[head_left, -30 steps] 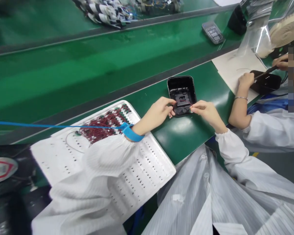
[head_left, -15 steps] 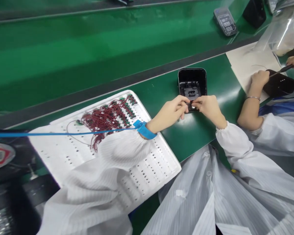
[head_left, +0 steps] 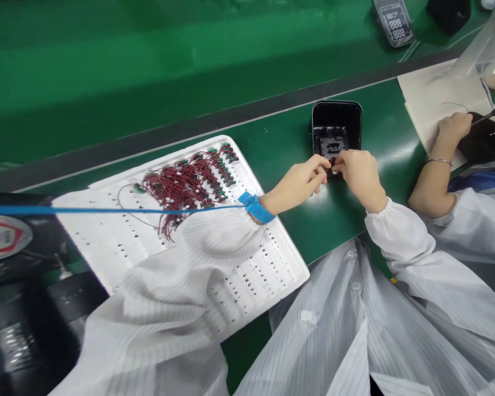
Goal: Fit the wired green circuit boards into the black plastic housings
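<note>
A black plastic housing lies open side up on the green bench. Both my hands meet at its near end. My left hand has its fingers pinched together at the housing's near edge. My right hand is curled closed over the same spot and hides the small part there. A thin red wire seems to run between the fingertips. A blue wrist strap with a blue cord circles my left wrist.
A white perforated tray with a bundle of red wired parts sits left of the housing. A co-worker's hand holds another black housing at the right on a beige mat. A grey device lies on the conveyor.
My hands have closed in together over the housing's near end; the fingertips were apart a second ago. The view has shifted, so everything sits further right and higher.
</note>
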A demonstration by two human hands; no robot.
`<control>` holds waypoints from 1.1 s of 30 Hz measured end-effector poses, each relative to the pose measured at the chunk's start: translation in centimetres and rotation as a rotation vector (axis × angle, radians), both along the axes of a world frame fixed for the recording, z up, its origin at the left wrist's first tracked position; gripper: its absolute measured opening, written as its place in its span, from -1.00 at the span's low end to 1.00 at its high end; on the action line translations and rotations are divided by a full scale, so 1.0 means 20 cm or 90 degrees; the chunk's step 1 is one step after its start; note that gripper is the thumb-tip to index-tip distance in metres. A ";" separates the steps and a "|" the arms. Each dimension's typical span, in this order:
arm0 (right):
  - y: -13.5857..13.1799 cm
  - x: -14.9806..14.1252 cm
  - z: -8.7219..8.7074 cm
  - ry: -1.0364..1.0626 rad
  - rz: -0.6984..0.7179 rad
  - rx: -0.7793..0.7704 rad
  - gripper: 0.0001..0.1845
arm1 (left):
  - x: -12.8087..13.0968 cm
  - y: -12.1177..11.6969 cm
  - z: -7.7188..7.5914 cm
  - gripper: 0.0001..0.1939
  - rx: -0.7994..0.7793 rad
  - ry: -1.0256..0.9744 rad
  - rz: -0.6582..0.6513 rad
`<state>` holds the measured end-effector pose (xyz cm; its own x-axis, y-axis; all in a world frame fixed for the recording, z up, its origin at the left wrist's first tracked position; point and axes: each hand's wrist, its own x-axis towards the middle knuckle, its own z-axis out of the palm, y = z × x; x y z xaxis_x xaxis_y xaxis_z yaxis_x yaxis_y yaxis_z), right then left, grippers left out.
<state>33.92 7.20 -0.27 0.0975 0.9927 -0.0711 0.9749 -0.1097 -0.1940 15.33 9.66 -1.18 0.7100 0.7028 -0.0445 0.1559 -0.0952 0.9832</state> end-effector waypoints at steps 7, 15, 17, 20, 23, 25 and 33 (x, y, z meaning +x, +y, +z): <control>0.00 0.05 -0.02 0.125 0.027 0.000 -0.89 | 0.00 -0.01 0.00 -0.81 -0.003 0.015 -0.001; 0.01 0.07 0.02 0.052 0.030 -0.015 -0.85 | 0.01 -0.01 -0.03 -0.80 0.003 0.003 0.001; 0.01 0.07 0.02 0.044 0.050 -0.026 -0.85 | 0.01 -0.01 -0.04 -0.80 0.004 -0.001 -0.006; 0.02 0.08 0.01 0.012 0.062 -0.025 -0.88 | 0.01 -0.01 -0.06 -0.79 0.007 0.002 -0.010; 0.02 0.09 -0.02 -0.041 0.039 -0.008 -0.82 | 0.01 -0.01 -0.07 -0.81 0.014 0.001 -0.012; 0.02 0.10 -0.04 -0.045 0.036 0.011 -0.69 | 0.01 -0.01 -0.07 -0.82 0.019 -0.008 -0.014; 0.06 0.07 -0.06 -0.016 0.047 -0.002 -0.64 | 0.00 -0.02 -0.05 -0.72 0.044 -0.029 -0.001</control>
